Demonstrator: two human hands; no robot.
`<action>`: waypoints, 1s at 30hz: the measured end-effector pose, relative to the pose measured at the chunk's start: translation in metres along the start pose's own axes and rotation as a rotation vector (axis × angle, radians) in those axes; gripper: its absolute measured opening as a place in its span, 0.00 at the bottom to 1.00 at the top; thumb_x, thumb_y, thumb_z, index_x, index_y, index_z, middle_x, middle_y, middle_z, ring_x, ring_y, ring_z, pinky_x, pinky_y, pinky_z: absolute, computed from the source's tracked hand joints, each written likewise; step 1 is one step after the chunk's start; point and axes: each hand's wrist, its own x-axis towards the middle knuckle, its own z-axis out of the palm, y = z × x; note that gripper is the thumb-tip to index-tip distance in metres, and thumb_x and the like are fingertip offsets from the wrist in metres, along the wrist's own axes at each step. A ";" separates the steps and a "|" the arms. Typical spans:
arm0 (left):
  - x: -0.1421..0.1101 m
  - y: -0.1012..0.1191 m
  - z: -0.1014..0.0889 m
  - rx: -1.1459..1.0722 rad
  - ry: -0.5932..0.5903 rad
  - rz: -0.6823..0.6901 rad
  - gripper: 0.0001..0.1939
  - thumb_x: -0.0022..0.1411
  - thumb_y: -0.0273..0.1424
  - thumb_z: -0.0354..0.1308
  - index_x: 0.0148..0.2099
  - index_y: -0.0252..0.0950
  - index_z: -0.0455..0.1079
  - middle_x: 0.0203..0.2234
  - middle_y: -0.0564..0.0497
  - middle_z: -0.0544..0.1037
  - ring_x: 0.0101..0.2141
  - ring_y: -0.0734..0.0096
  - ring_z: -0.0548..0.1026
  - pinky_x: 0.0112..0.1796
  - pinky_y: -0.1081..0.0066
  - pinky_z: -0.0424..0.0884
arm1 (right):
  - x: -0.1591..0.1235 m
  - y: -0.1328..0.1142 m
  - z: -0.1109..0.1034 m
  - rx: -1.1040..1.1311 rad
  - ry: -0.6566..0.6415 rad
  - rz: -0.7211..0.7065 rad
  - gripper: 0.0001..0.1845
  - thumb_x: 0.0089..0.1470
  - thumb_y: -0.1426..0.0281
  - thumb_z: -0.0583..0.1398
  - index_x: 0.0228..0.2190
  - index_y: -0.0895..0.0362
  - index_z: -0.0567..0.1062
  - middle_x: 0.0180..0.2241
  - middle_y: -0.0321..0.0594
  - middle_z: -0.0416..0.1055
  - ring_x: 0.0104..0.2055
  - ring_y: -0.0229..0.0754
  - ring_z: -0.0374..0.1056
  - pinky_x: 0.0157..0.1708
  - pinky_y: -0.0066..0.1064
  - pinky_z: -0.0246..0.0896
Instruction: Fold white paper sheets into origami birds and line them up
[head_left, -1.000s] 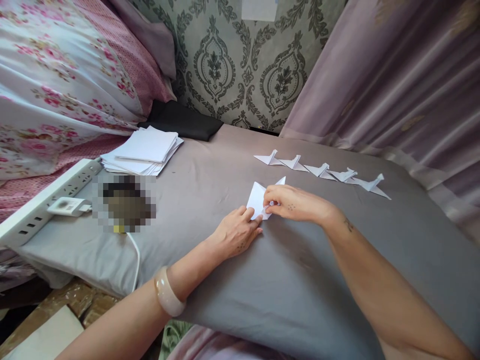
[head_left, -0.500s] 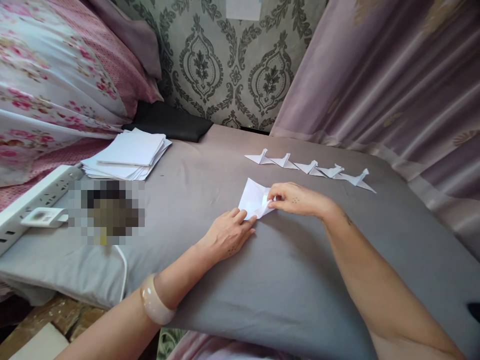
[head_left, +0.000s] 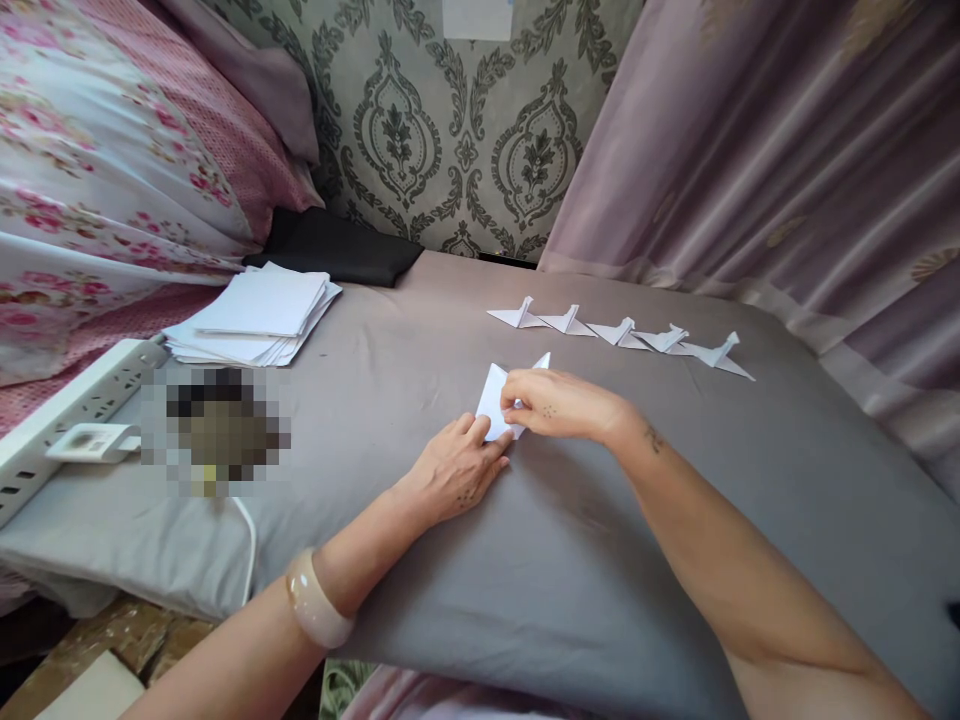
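Observation:
A partly folded white sheet of paper (head_left: pixel 493 397) lies on the grey cloth in front of me. My left hand (head_left: pixel 466 462) presses its near left edge, fingertips on the paper. With thumb and fingers pinched together, my right hand (head_left: pixel 544 402) grips a folded flap and covers much of the sheet. One pointed white corner sticks up behind the right knuckles. Beyond my hands stands a slanting row of several folded paper birds (head_left: pixel 574 322), their wing tips close together or overlapping.
At the back left sits a stack of white paper (head_left: pixel 259 305), with a black folded item (head_left: pixel 341 245) behind it. A power strip (head_left: pixel 82 420) holds a white plug (head_left: pixel 94 442) at the left edge. Near it is a blurred-out object (head_left: pixel 229 430) with a white cable. A curtain (head_left: pixel 720 150) hangs at right.
My right hand has moved left across the paper, carrying a flap over, and a pointed corner now shows behind it. My left hand has stayed on the near left edge.

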 end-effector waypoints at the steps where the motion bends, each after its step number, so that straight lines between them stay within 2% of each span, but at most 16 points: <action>1: 0.000 0.000 0.000 0.005 0.004 -0.004 0.22 0.70 0.37 0.37 0.58 0.36 0.63 0.35 0.43 0.66 0.35 0.60 0.64 0.37 0.61 0.64 | -0.003 -0.003 0.002 0.026 0.029 -0.034 0.10 0.57 0.69 0.54 0.34 0.54 0.75 0.40 0.39 0.72 0.36 0.39 0.67 0.34 0.29 0.56; 3: 0.000 0.000 0.001 0.012 0.014 -0.013 0.22 0.70 0.37 0.37 0.58 0.36 0.63 0.35 0.43 0.66 0.35 0.60 0.64 0.37 0.61 0.64 | -0.010 -0.007 0.008 0.134 0.168 -0.101 0.13 0.57 0.71 0.53 0.42 0.52 0.73 0.46 0.39 0.70 0.37 0.37 0.68 0.36 0.28 0.58; 5: 0.000 0.000 0.003 0.008 0.017 -0.016 0.22 0.70 0.37 0.36 0.59 0.37 0.62 0.35 0.43 0.65 0.34 0.60 0.64 0.36 0.62 0.64 | -0.019 -0.006 0.020 0.269 0.408 -0.087 0.15 0.57 0.72 0.52 0.45 0.53 0.70 0.48 0.40 0.69 0.37 0.36 0.68 0.36 0.27 0.60; 7: 0.000 0.000 0.004 0.001 0.016 -0.018 0.23 0.70 0.38 0.36 0.60 0.38 0.61 0.35 0.44 0.65 0.34 0.61 0.64 0.36 0.62 0.64 | -0.028 0.000 0.039 0.331 0.679 0.051 0.10 0.56 0.72 0.53 0.38 0.55 0.72 0.38 0.39 0.72 0.34 0.36 0.68 0.35 0.27 0.61; 8: 0.000 0.000 0.004 -0.003 0.013 -0.019 0.23 0.70 0.38 0.36 0.61 0.38 0.60 0.35 0.44 0.65 0.34 0.61 0.64 0.36 0.63 0.64 | -0.031 0.004 0.051 0.344 0.744 0.123 0.08 0.55 0.72 0.54 0.35 0.55 0.72 0.33 0.37 0.73 0.32 0.37 0.68 0.33 0.28 0.61; 9: 0.000 0.000 0.004 -0.005 0.011 -0.021 0.23 0.70 0.38 0.36 0.61 0.38 0.60 0.35 0.44 0.65 0.34 0.61 0.64 0.36 0.63 0.64 | -0.034 0.007 0.063 0.361 0.764 0.186 0.07 0.54 0.72 0.54 0.33 0.56 0.72 0.31 0.37 0.73 0.30 0.37 0.68 0.32 0.28 0.61; 12: -0.001 0.000 0.002 -0.014 0.007 -0.028 0.22 0.70 0.37 0.37 0.61 0.38 0.60 0.35 0.44 0.65 0.34 0.62 0.64 0.37 0.62 0.64 | -0.035 0.013 0.098 0.392 0.747 0.286 0.11 0.53 0.74 0.53 0.36 0.57 0.73 0.35 0.40 0.75 0.33 0.39 0.70 0.34 0.30 0.63; 15: -0.001 0.002 0.000 -0.040 0.005 -0.037 0.22 0.70 0.37 0.37 0.58 0.37 0.63 0.36 0.43 0.65 0.33 0.62 0.63 0.38 0.62 0.64 | -0.031 0.009 0.117 0.355 0.752 0.329 0.13 0.52 0.74 0.53 0.39 0.57 0.73 0.37 0.42 0.74 0.35 0.41 0.70 0.36 0.32 0.63; 19: -0.001 0.002 0.000 -0.068 0.001 -0.048 0.21 0.70 0.37 0.37 0.56 0.36 0.65 0.38 0.43 0.66 0.35 0.61 0.63 0.40 0.61 0.65 | -0.029 0.001 0.122 0.320 0.737 0.299 0.15 0.54 0.73 0.52 0.43 0.57 0.72 0.42 0.45 0.73 0.38 0.42 0.71 0.37 0.33 0.65; 24: -0.002 0.003 0.000 -0.080 -0.001 -0.057 0.21 0.70 0.37 0.37 0.54 0.36 0.66 0.38 0.42 0.66 0.36 0.60 0.63 0.41 0.61 0.65 | -0.034 -0.004 0.126 0.225 0.718 0.210 0.18 0.57 0.76 0.51 0.47 0.57 0.72 0.45 0.45 0.72 0.46 0.44 0.69 0.45 0.35 0.65; 30: -0.009 0.002 -0.005 -0.163 0.012 -0.073 0.21 0.70 0.37 0.39 0.55 0.34 0.66 0.38 0.43 0.68 0.36 0.61 0.65 0.41 0.61 0.67 | -0.038 -0.010 0.129 0.057 0.687 0.166 0.19 0.59 0.77 0.50 0.49 0.58 0.72 0.45 0.45 0.72 0.45 0.46 0.67 0.46 0.37 0.64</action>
